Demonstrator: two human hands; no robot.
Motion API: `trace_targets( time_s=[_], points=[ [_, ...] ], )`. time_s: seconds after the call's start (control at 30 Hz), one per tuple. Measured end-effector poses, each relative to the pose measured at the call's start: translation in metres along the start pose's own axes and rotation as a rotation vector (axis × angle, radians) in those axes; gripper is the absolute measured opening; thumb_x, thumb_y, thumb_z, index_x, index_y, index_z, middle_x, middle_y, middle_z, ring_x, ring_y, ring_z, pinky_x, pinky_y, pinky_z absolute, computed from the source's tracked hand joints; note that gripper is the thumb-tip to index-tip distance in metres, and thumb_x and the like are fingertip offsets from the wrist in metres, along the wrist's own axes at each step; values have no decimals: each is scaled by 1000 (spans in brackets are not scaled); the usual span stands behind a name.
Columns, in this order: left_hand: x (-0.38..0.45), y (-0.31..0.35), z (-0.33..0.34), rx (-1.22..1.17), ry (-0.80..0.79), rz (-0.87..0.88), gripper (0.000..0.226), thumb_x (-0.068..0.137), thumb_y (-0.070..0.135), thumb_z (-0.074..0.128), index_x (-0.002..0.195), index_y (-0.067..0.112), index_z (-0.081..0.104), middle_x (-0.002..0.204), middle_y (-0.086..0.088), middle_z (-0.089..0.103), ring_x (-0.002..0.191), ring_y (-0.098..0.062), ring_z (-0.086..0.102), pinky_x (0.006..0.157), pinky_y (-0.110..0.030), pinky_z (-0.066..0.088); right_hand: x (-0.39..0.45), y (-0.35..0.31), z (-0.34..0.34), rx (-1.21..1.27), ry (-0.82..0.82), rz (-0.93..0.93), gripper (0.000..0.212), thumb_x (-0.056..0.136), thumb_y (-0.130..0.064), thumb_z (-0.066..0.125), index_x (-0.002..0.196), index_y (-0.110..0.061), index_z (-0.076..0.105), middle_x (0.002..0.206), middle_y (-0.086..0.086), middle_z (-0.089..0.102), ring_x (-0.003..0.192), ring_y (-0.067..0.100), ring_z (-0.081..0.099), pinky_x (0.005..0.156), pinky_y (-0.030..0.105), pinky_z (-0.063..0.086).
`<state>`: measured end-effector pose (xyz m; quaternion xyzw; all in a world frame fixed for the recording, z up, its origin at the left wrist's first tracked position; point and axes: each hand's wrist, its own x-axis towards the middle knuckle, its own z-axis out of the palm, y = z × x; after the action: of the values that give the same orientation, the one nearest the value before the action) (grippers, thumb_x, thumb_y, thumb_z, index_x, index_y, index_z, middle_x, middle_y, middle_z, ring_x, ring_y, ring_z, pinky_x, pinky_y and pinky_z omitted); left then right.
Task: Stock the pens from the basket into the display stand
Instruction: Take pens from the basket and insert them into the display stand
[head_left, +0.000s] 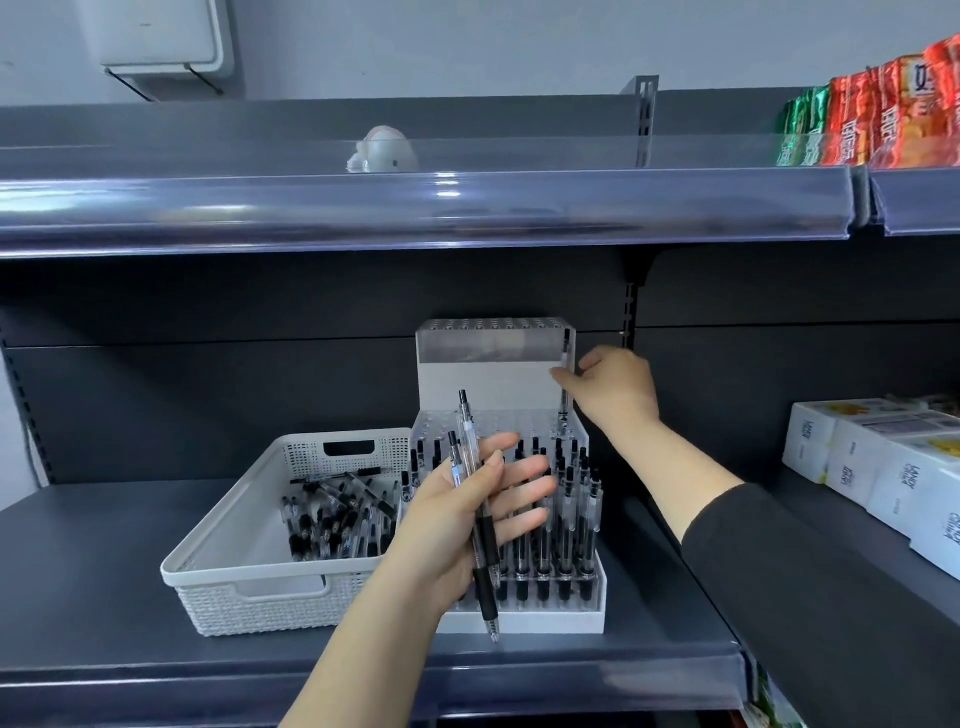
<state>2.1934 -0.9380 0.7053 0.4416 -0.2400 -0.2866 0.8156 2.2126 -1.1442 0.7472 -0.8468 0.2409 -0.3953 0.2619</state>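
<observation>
Clear-barrelled pens: many left in basket, left of display stand.
Near tier: filled; middle, far: mostly unfilled.
Right hand: one pen pinched, middle tier.
Left hand: spare pens held.

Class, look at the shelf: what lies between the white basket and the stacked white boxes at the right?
In the head view, the tiered display stand sits right beside the basket; from there to the boxes, bare dark shelf, crossed above by the right forearm.
</observation>
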Motion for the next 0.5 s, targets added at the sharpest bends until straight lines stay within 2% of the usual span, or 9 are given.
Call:
trace_targets(
  time_s=[0.1,0.13,0.2,0.3,0.37,0.5],
  points=[
    [0,1,3,4,-20,6,19,96,11,46,109,9,61,93,-14,74,80,-23,73,59,-29,59,-22,-16,-14,261,94,-80,22,81,-37,70,84,-16,64,68,-6,62,67,10,59,66,28,49],
    [0,1,4,8,-29,6,19,96,12,47,109,10,61,93,-13,74,80,-22,73,59,-29,59,-30,-23,-19,333,53,-109,18,80,-37,71,78,-21,65,68,-9,63,67,7,58,66,26,48],
    [0,0,7,25,-43,10,19,97,12,46,108,10,61,93,-13,74,81,-22,73,61,-29,59,-47,-37,-28,452,-161,-147,13,80,-36,72,73,-27,67,72,-12,66,72,5,61,70,21,48],
    [0,-2,10,48,-57,24,20,97,11,46,110,9,60,91,-12,74,80,-22,73,63,-30,59,-67,-49,-35,476,-469,-195,15,79,-32,72,77,-17,73,74,-8,70,75,5,62,77,26,48],
    [0,-3,12,53,-68,25,19,97,10,46,109,8,60,89,-12,74,79,-22,73,62,-29,59,-75,-51,-36,456,-533,-203,17,77,-32,75,79,-15,74,68,-9,68,69,2,60,74,25,49],
    [-2,-4,15,68,-113,11,21,97,8,46,109,13,63,92,-10,74,78,-19,72,62,-27,59,-86,-51,-37,398,-525,-190,14,75,-31,78,73,-20,68,51,-14,59,50,-4,54,57,15,46]
  ],
)
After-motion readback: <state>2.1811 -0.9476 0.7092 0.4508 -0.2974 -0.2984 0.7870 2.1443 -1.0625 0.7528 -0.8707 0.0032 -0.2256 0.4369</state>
